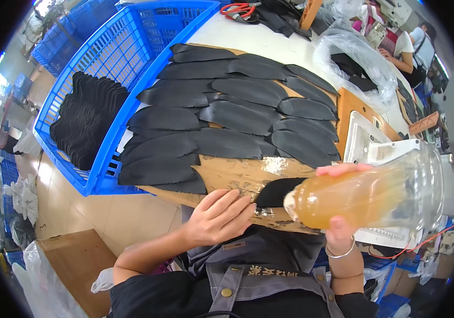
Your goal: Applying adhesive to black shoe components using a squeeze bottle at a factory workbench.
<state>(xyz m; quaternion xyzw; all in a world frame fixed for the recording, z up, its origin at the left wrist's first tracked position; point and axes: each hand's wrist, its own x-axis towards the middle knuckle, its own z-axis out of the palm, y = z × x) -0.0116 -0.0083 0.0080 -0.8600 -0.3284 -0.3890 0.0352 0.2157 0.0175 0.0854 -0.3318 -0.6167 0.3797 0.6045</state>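
A clear bottle (365, 196) of cloudy yellow liquid lies almost sideways in my right hand (339, 233), whose fingers wrap round it. Its narrow whitish tip points left, over a flat black curved piece (277, 192) at the near edge of a brown, glossy-stained board (232, 172). My left hand (221, 217) is closed, fingers bent together, with the fingertips at the left end of that piece; the exact grip is hidden. Beyond my hands, overlapping rows of similar black pieces (243, 116) cover most of the board.
A blue plastic basket (97, 175) on the left holds a stack of wavy-edged black pieces (86, 119). Right of the board are a white machine (391, 151) and a clear plastic bag (378, 93). A cardboard box (76, 265) stands lower left. Another person (407, 50) works far right.
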